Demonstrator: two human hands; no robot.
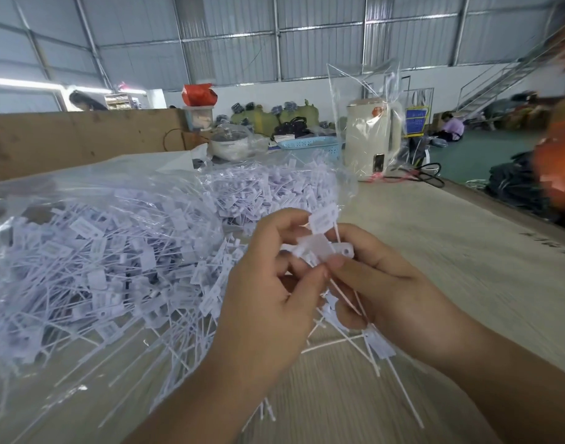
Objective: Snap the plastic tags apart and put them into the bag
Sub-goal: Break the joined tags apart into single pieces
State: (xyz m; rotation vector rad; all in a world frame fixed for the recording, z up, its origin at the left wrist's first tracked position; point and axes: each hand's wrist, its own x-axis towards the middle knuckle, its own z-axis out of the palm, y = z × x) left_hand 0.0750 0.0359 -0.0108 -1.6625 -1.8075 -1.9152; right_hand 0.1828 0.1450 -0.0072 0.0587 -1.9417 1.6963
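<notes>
- Presently, both hands meet above the wooden table (419, 225), sharing one cluster of joined tags (322, 243).
- Left hand (268, 283): fingers curled, pinching the cluster's flat heads from the left.
- Right hand (387, 277): thumb and fingers clamped on the same cluster from the right; the thin tails hang down past its palm (long axis roughly vertical).
- Clear bag (82, 203), heaped with loose tags, lies left of the hands; the left hand is nearer.
</notes>
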